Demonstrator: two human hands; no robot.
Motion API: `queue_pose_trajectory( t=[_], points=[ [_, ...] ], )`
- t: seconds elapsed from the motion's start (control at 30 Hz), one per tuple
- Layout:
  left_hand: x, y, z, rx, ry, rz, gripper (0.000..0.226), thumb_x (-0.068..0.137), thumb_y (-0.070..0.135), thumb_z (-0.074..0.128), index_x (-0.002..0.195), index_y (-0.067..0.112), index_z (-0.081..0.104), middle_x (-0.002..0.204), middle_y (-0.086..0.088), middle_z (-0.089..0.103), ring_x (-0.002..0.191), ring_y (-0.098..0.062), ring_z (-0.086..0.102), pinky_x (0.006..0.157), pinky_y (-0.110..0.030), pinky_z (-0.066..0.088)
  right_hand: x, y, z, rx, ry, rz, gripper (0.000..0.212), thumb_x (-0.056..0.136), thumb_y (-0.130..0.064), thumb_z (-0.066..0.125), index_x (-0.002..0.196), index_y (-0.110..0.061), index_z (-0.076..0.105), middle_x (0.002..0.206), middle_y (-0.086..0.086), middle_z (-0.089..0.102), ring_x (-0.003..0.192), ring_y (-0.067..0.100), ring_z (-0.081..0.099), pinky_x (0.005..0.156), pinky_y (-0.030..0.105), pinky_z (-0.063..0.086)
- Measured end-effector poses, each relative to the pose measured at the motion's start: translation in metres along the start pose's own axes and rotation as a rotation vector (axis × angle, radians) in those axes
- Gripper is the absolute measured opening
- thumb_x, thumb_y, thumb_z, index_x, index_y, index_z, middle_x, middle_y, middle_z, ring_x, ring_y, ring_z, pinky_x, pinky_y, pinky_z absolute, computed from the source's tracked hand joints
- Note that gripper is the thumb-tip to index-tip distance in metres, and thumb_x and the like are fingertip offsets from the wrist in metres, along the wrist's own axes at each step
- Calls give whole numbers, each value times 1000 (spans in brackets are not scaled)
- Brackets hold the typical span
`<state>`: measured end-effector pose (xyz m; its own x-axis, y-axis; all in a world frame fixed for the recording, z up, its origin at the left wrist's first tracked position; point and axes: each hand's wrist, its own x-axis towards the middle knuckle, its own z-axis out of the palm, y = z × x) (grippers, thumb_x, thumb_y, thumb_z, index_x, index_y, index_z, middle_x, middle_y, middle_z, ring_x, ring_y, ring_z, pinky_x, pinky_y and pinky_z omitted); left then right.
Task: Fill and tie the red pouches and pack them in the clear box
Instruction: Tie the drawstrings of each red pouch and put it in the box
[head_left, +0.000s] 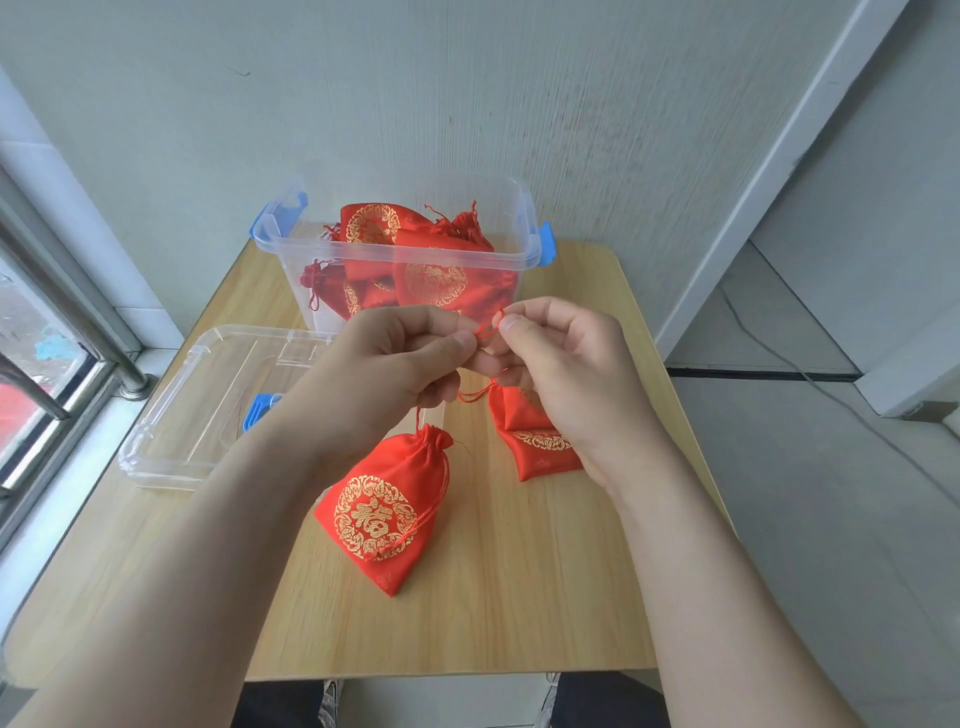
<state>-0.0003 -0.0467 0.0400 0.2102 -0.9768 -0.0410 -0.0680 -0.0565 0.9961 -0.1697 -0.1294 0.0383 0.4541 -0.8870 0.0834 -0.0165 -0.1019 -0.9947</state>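
- Both hands met at the centre of the frame, above the wooden worktop (519, 597).
- The left hand (400, 358) was curled nearly closed, thumb and forefinger pinching a red cord (485, 332).
- The right hand (561, 358) was likewise curled, its thumb and forefinger pinching the same cord just beside the left fingertips.
- The cord ran down from the left hand to the gathered neck of a pouch (384, 509), which lay tilted on the worktop at lower centre.
- A 2nd pouch (535, 436) lay right of centre, partly hidden by the right hand.
- The clear box (410, 254) stood at upper centre, open, with several red pouches inside.
- Its lid (208, 405) lay flat at left, just beside the box.
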Motion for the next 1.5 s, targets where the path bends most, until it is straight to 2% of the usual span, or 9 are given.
queue_pose_trajectory(
  t=[0.2, 0.47, 0.7, 0.9, 1.0, 1.1, 1.27, 1.37, 1.5],
  points=[
    [2, -1, 4, -58, 46, -9, 23, 106, 17, 61, 113, -4, 68, 102, -13, 81, 69, -15, 60, 74, -36, 45, -4, -5, -1, -41, -9, 3, 13, 102, -10, 67, 91, -11, 73, 66, -9, 75, 62, -4, 67, 62, 10, 49],
    [1, -3, 9, -117, 142, -17, 20, 97, 23, 73, 109, 9, 80, 101, -9, 81, 85, -21, 74, 72, -34, 53, 0, -1, 5, -142, 126, -71, 11, 94, -19, 78, 84, -19, 81, 70, -10, 75, 65, 1, 64, 66, 19, 49],
    [1, -4, 5, -67, 177, 10, 14, 92, 22, 78, 103, 14, 84, 91, -7, 82, 75, -12, 70, 68, -31, 52, -2, -1, 9, -167, 133, -125, 6, 94, -16, 80, 89, -19, 83, 79, -7, 81, 79, 7, 77, 73, 17, 58],
    [1, -4, 0, 2, 171, -1, 13, 91, 25, 79, 99, 15, 84, 85, -2, 81, 66, -5, 63, 62, -24, 51, -4, -1, 4, -205, 120, -128, 1, 88, -16, 85, 88, -16, 85, 78, -5, 80, 79, 11, 77, 77, 28, 63],
    [1, -4, -3, 25, 162, -25, 15, 92, 27, 77, 98, 15, 83, 88, -2, 81, 67, -4, 64, 65, -26, 52, -1, 3, 1, -206, 139, -144, 10, 83, -20, 91, 87, -19, 83, 79, -4, 80, 75, 9, 74, 73, 26, 60],
    [1, -4, -5, 35, 141, -52, 17, 94, 26, 75, 100, 12, 82, 88, -2, 82, 68, -3, 67, 65, -24, 52, 1, 4, -1, -242, 39, -192, 16, 87, -15, 87, 101, -22, 82, 82, -5, 75, 77, 9, 70, 75, 30, 60],
    [1, -5, -5, 15, 133, -70, 16, 93, 25, 76, 99, 12, 82, 90, -4, 82, 72, -5, 72, 66, -25, 54, -1, 1, -1, -309, -66, -248, 14, 94, -6, 77, 99, -18, 81, 77, -10, 79, 72, 9, 75, 67, 23, 58],
    [1, -6, -5, -33, 132, -75, 25, 89, 31, 77, 105, 12, 81, 95, -5, 83, 78, -9, 74, 73, -30, 54, 0, 2, 0, -284, -27, -237, 11, 93, -5, 77, 95, -15, 80, 79, -5, 80, 73, 11, 76, 65, 20, 56],
    [3, -6, -5, -96, 131, -62, 29, 92, 28, 73, 113, 10, 77, 94, -6, 82, 80, -13, 76, 65, -24, 55, -1, 2, -1, -167, -9, -148, 8, 92, -1, 78, 92, -9, 81, 83, 8, 80, 71, 12, 75, 63, 16, 54]
  ],
)
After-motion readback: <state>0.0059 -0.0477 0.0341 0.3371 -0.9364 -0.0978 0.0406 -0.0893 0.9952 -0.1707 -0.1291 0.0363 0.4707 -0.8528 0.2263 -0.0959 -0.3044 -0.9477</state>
